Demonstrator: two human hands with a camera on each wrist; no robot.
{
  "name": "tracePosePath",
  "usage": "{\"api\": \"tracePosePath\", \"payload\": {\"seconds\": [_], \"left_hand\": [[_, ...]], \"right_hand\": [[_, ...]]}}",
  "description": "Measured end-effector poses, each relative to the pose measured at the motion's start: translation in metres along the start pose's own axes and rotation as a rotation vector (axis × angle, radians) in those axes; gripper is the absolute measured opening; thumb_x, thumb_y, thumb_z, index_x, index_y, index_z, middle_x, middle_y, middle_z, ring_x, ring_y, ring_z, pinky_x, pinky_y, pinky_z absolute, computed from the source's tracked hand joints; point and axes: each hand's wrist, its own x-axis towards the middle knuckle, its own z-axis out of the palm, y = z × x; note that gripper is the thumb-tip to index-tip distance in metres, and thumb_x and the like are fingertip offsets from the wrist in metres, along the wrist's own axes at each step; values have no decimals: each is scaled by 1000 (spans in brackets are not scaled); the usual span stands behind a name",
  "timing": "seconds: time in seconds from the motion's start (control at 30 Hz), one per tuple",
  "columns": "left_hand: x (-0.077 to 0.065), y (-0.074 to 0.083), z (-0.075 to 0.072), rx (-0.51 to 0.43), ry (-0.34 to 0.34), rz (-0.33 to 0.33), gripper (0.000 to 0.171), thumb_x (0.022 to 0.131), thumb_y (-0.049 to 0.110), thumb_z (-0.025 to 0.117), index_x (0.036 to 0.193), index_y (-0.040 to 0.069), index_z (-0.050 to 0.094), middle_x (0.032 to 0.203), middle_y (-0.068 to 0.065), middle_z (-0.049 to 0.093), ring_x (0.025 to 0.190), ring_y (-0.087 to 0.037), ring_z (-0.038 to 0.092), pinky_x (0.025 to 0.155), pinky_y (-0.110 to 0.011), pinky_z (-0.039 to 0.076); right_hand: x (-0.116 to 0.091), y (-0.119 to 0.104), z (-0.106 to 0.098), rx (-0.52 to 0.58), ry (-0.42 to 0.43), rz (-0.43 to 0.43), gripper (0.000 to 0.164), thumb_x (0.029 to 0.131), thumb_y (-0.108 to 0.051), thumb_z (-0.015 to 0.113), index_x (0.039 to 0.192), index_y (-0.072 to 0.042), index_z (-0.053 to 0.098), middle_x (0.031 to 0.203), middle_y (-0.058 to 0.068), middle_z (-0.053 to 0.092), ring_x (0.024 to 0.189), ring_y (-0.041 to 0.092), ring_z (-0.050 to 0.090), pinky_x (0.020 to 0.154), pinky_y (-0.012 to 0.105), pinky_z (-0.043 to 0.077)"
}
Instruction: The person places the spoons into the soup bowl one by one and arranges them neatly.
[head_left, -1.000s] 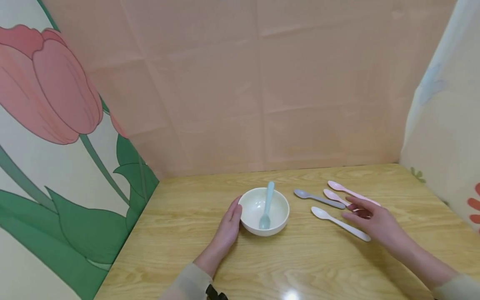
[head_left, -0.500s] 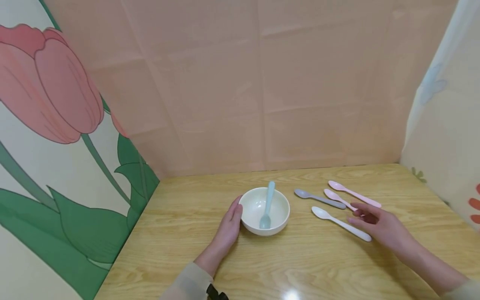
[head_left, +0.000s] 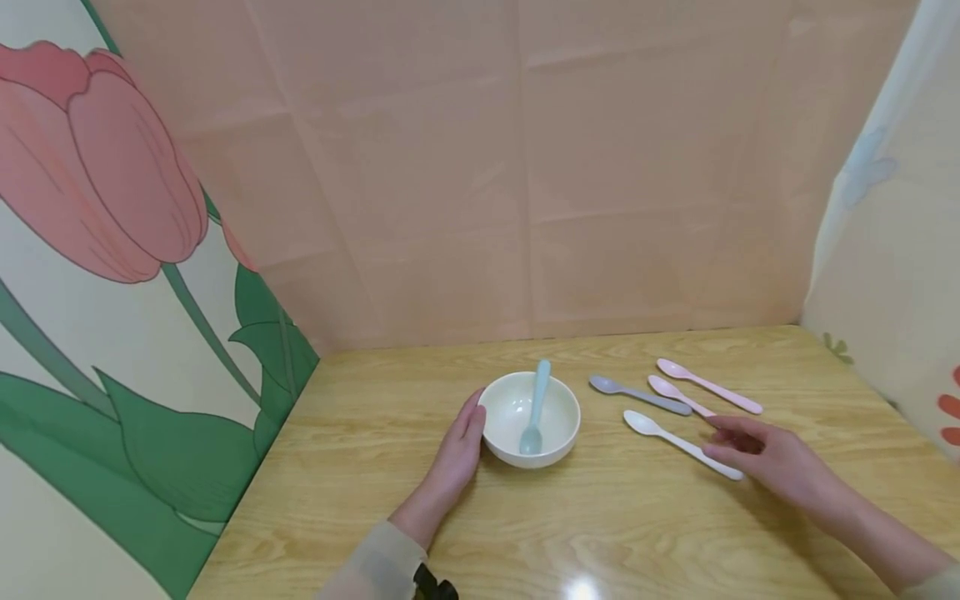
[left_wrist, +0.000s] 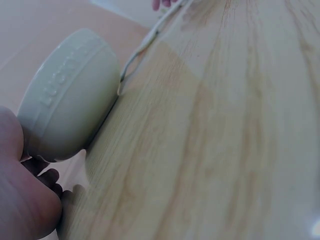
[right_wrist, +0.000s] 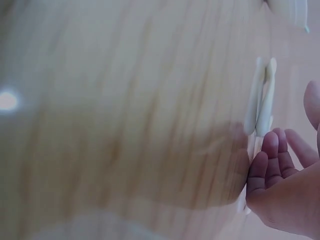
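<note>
A white bowl [head_left: 495, 433] stands on the wooden table, a light blue spoon [head_left: 538, 396] leaning inside with its handle over the far rim. My left hand [head_left: 456, 454] holds the bowl's left side; raised lettering shows on the bowl's outer wall [left_wrist: 75, 95]. To the right, my right hand [head_left: 787, 467] hovers over spoon handles, fingers loosely bent and thumb apart, nothing held. Beneath and beside it lie a white spoon [head_left: 678, 442] and a pink spoon [head_left: 675, 392], whose handle end the hand hides. A grey-purple spoon [head_left: 637, 393] and another pink spoon [head_left: 708, 385] lie farther back.
The wooden table [head_left: 360, 417] meets a pinkish-beige cloth backdrop [head_left: 420, 208] at its far edge. A tulip-printed panel [head_left: 135, 183] borders the left, and a pale panel [head_left: 885, 292] the right. Light glares off the table's front [head_left: 581, 587].
My right hand has drawn slightly back toward the right and nearer to me, uncovering more of the middle pink spoon. The left hand and bowl stay in place.
</note>
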Motion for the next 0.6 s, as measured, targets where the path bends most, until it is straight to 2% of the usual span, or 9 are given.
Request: {"api": "tracePosePath", "payload": {"seconds": [0.2,0.4,0.6], "left_hand": [[0,2,-1,-2,-4,-16,66,119,58,34,175,25,34,178,3,35,167,-26,23,135,-58,18],[0,1,-1,-9,-4,-17,65,119,58,34,175,25,34,178,4,35,167,-26,23,136,-58,18],[0,0,0,-9,-3,-13,64,119,56,35,175,25,34,178,3,35,167,-27,23,136,-58,17]], "right_hand": [[1,6,-3,34,-64,24,63,105,-33,80,150,6,62,130,15,76,102,-10,62,79,14,53],[0,9,-3,40,-94,31,63,103,-33,83,150,4,64,125,10,75,99,-5,63,79,17,54],[-1,11,-5,37,-117,26,63,102,-32,84,150,3,64,129,13,74,99,-2,62,80,18,55]]}}
